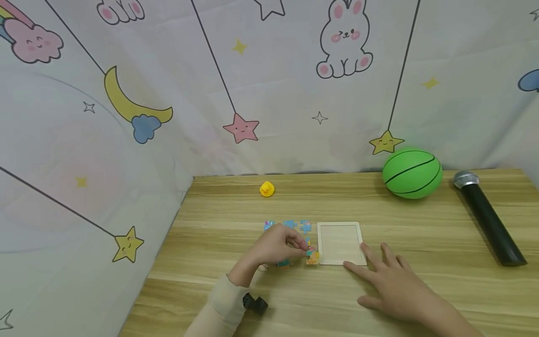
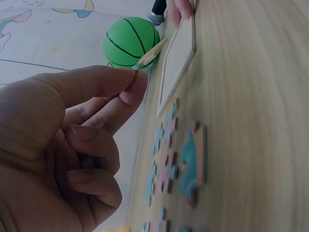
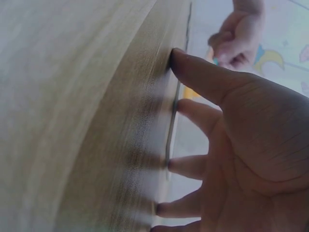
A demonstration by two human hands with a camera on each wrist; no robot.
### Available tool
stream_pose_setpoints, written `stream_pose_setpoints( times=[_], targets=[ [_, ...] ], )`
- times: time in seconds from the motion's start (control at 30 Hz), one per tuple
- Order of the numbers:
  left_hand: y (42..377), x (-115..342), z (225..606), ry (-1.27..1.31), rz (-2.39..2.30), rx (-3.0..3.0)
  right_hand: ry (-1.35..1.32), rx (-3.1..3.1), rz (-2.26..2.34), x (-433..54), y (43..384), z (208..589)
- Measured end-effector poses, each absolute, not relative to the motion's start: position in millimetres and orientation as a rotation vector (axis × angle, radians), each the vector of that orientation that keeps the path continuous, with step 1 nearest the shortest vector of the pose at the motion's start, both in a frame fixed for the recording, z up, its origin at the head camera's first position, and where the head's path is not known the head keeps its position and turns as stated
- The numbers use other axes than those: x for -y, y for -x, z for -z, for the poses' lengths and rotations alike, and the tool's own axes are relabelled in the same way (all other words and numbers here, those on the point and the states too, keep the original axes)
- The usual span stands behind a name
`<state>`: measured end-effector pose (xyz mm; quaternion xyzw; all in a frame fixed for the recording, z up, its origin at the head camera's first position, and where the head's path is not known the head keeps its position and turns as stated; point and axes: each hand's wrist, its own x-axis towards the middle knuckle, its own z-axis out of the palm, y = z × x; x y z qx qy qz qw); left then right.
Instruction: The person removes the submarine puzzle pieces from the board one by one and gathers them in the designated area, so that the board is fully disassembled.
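Between thumb and forefinger, my left hand [image 1: 278,245] pinches a jigsaw puzzle piece [image 1: 312,257], raised off the table and seen edge-on in the left wrist view [image 2: 149,54]. Just right of it lies a square wooden puzzle tray [image 1: 340,225] with a raised rim and a bare inside. My right hand [image 1: 391,285] is spread, its fingertips touching the tray's right and lower right edge. Several loose puzzle pieces [image 2: 193,159] lie left of the tray, partly hidden under my left hand in the head view.
A yellow rubber duck [image 1: 267,189] sits behind the pieces. Toward the back right rests a green ball [image 1: 412,173], with a black microphone [image 1: 490,220] to its right. A patterned cloth [image 1: 286,93] hangs behind the wooden table [image 1: 210,224].
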<state>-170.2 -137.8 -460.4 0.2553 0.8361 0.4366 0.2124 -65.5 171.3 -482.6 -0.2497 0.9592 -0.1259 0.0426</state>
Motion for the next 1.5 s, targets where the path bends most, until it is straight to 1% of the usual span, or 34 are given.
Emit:
stream_pose_setpoints(
  times=[0.3,1.0,1.27,1.5],
  targets=[
    [167.0,151.9,466.7,-0.611,-1.115,-2.347,0.786,-2.960,0.379,-172.7,66.2,482.9],
    [165.2,146.2,464.3,-0.654,-0.984,-2.489,0.785,-2.977,0.371,-173.4,65.3,483.1],
    [166.0,141.9,457.7,-0.757,-0.974,-2.643,0.785,-2.966,0.356,-173.0,65.9,483.6],
    [170.3,131.9,447.6,-0.955,-0.985,-2.897,0.759,-2.969,0.368,-175.4,69.9,479.1]
  ],
)
